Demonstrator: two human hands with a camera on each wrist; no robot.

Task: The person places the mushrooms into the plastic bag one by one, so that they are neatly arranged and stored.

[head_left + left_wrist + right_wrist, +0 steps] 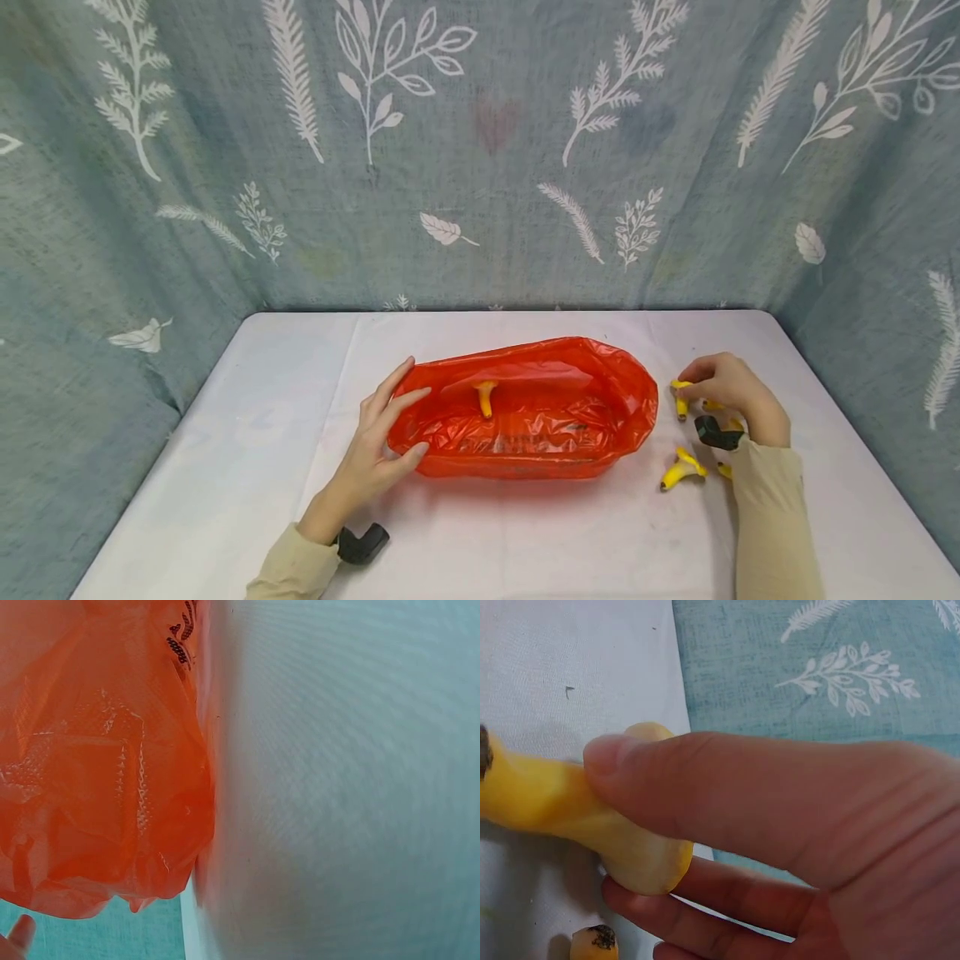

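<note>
A red plastic bag [525, 467] lies on the table with its mouth spread wide. Inside it rests one small yellow banana peel [486, 400]. My left hand [382, 429] is at the bag's left rim, fingers spread, thumb along the near edge. On the right, my right hand [731, 392] pinches another banana peel [551, 795] between thumb and fingers; its dark tip points away from the palm. Close by lies a loose peel [681, 469], and several more are partly hidden under the right wrist. One dark-ended peel [594, 943] shows below the held one.
The white table [525, 542] carries the bag at its middle and the loose peels to the right. A grey-green leaf-patterned cloth [480, 208] stands behind and along both sides. Black wrist devices [362, 546] are worn on both arms.
</note>
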